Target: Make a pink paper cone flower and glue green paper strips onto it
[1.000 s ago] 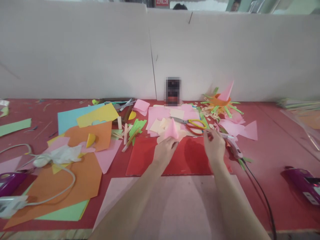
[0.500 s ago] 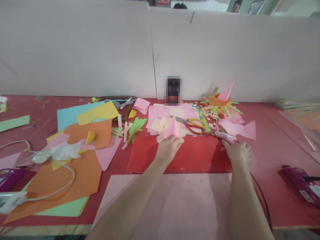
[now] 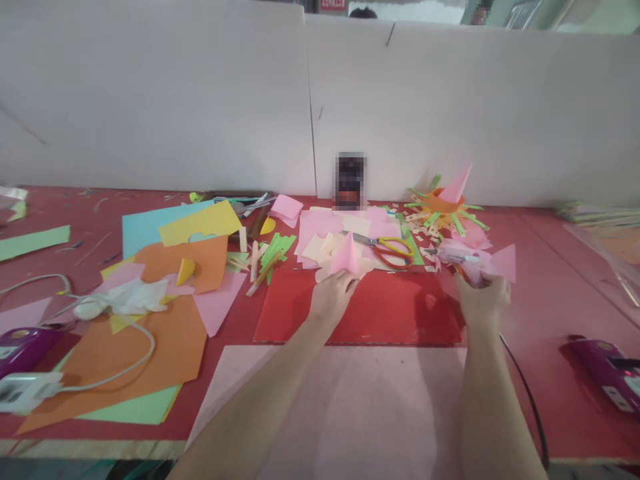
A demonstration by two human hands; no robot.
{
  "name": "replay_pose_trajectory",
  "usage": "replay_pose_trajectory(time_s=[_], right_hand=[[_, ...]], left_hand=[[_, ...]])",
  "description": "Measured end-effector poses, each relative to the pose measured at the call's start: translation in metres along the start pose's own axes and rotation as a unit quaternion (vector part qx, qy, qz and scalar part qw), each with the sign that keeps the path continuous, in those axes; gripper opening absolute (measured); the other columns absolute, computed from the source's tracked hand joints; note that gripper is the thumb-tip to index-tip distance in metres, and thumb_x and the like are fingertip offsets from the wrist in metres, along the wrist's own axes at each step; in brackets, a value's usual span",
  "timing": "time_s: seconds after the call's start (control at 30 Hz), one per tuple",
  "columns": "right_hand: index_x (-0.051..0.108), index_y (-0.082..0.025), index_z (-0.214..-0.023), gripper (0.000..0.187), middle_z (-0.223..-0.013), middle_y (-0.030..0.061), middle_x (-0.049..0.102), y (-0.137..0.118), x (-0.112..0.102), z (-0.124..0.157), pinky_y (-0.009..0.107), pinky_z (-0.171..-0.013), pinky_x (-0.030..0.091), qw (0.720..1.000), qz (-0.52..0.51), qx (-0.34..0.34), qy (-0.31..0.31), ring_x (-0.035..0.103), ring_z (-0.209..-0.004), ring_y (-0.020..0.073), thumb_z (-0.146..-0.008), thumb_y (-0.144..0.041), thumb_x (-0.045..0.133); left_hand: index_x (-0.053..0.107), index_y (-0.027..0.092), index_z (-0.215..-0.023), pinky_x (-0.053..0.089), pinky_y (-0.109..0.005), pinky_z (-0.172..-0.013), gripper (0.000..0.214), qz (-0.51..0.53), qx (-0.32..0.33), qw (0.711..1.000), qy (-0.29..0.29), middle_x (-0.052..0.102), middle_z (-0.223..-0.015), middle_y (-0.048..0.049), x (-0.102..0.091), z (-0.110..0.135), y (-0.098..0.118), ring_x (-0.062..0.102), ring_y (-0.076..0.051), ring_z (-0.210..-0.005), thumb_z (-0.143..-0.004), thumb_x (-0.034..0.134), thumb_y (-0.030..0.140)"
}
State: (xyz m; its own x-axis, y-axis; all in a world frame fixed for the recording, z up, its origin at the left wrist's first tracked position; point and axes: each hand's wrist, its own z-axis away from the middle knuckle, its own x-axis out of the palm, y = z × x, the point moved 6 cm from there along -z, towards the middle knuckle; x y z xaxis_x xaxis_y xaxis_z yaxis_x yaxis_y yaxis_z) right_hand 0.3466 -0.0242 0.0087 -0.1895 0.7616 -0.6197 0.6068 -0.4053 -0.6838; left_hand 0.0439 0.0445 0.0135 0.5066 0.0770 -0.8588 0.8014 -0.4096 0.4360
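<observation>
Worktable with paper pieces, seen from above the worker's arms; clock directions are read about the pink paper cone (image 3: 345, 255), which stands point-up at the far edge of a red board (image 3: 395, 313). The left hand (image 3: 331, 297) holds the cone low at its base in a narrow pinch. The right hand (image 3: 484, 295), at 3 o'clock, is closed around the rear of a pen-shaped corded tool (image 3: 456, 255), apparently for glue, whose tip points toward 9 o'clock. The step in hand appears to be steadying the cone while the tool is held at the side; the next move would seem to call for a firm left pinch that does not crush the cone, and for care with the tip near the scissors (image 3: 394, 251).

Materials: the cone is thin, matte and smoothly rolled. Cream scalloped paper (image 3: 321, 274) shows around its base; whether the two are joined cannot be told. The scissors, at 3 o'clock, have metal blades and glossy handles, one yellow, one red. At 2 o'clock sits an orange paper piece (image 3: 440, 202) with radiating green strips and a second pink cone (image 3: 457, 187), tilted. Narrow green paper strips (image 3: 277, 252) lie heaped at 9 o'clock; a broad, flat orange sheet (image 3: 173, 347) lies at 8 o'clock.
</observation>
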Motion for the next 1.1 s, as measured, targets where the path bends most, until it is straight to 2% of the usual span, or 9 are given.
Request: replay_pose_trajectory(time_s=[0.03,0.07,0.2,0.27,0.47,0.57,0.7,1.1], right_hand=[[0.051,-0.017,-0.09,0.044,-0.086,0.0081,0.055,-0.007,-0.001,0.003,0.039,-0.073,0.043,1.0,-0.025,0.014,0.0,0.052,-0.079,0.0224,-0.06,-0.047,0.062],[0.051,-0.017,-0.091,0.045,-0.084,0.0062,0.056,-0.016,0.002,0.006,0.036,-0.07,0.043,0.998,-0.052,0.013,-0.028,0.052,-0.075,0.0205,-0.06,-0.048,0.063],[0.051,-0.019,-0.093,0.047,-0.085,0.0049,0.06,-0.048,0.019,0.024,0.032,-0.066,0.044,0.979,-0.108,-0.074,-0.154,0.055,-0.074,0.0182,-0.059,-0.05,0.064],[0.051,-0.02,-0.094,0.048,-0.086,0.0051,0.06,-0.056,0.028,0.032,0.031,-0.065,0.045,0.969,-0.107,-0.109,-0.193,0.056,-0.074,0.0182,-0.06,-0.05,0.064],[0.051,-0.02,-0.09,0.042,-0.086,0.0062,0.061,-0.063,0.043,0.044,0.032,-0.065,0.044,0.953,-0.065,-0.142,-0.26,0.057,-0.072,0.0191,-0.062,-0.047,0.063],[0.051,-0.02,-0.09,0.039,-0.089,0.0069,0.061,-0.066,0.046,0.047,0.033,-0.067,0.044,0.949,-0.054,-0.154,-0.27,0.057,-0.076,0.0203,-0.062,-0.045,0.062],[0.051,-0.02,-0.091,0.039,-0.089,0.0072,0.062,-0.069,0.048,0.05,0.033,-0.068,0.043,0.945,-0.051,-0.166,-0.276,0.057,-0.078,0.0212,-0.063,-0.045,0.06],[0.05,-0.021,-0.086,0.034,-0.087,0.0084,0.063,-0.071,0.051,0.054,0.033,-0.063,0.042,0.942,-0.061,-0.193,-0.269,0.057,-0.069,0.0202,-0.062,-0.043,0.058]], left_hand=[[0.066,0.024,-0.086,0.037,-0.023,-0.052,0.016,0.001,-0.013,1.0,-0.001,0.068,-0.085,0.0002,-0.001,0.0,-0.002,0.061,-0.015,-0.075,-0.086,0.05,0.024],[0.066,0.024,-0.087,0.036,-0.023,-0.052,0.016,0.002,-0.023,1.0,-0.003,0.068,-0.086,0.0003,-0.001,0.0,-0.003,0.061,-0.015,-0.076,-0.086,0.05,0.025],[0.066,0.024,-0.085,0.037,-0.022,-0.056,0.014,0.008,-0.051,0.999,-0.008,0.069,-0.086,0.0012,-0.002,0.0,-0.006,0.06,-0.014,-0.076,-0.084,0.052,0.024],[0.067,0.024,-0.084,0.037,-0.022,-0.057,0.014,0.01,-0.057,0.998,-0.002,0.069,-0.086,0.0014,-0.004,0.0,-0.006,0.059,-0.013,-0.076,-0.084,0.053,0.022],[0.066,0.022,-0.079,0.034,-0.022,-0.055,0.013,0.01,-0.056,0.998,0.019,0.068,-0.079,0.0009,-0.005,0.0,-0.006,0.058,-0.014,-0.073,-0.083,0.055,0.025],[0.066,0.022,-0.078,0.033,-0.022,-0.056,0.014,0.013,-0.06,0.998,0.031,0.068,-0.076,0.0007,-0.005,-0.001,-0.008,0.057,-0.013,-0.072,-0.083,0.054,0.027],[0.067,0.022,-0.079,0.033,-0.022,-0.056,0.015,0.009,-0.075,0.997,0.015,0.067,-0.072,0.0004,-0.002,-0.001,-0.01,0.058,-0.013,-0.069,-0.083,0.054,0.03],[0.067,0.023,-0.082,0.032,-0.022,-0.056,0.015,0.017,-0.082,0.996,0.004,0.067,-0.073,0.0,-0.002,-0.002,-0.01,0.058,-0.013,-0.069,-0.083,0.054,0.03]])
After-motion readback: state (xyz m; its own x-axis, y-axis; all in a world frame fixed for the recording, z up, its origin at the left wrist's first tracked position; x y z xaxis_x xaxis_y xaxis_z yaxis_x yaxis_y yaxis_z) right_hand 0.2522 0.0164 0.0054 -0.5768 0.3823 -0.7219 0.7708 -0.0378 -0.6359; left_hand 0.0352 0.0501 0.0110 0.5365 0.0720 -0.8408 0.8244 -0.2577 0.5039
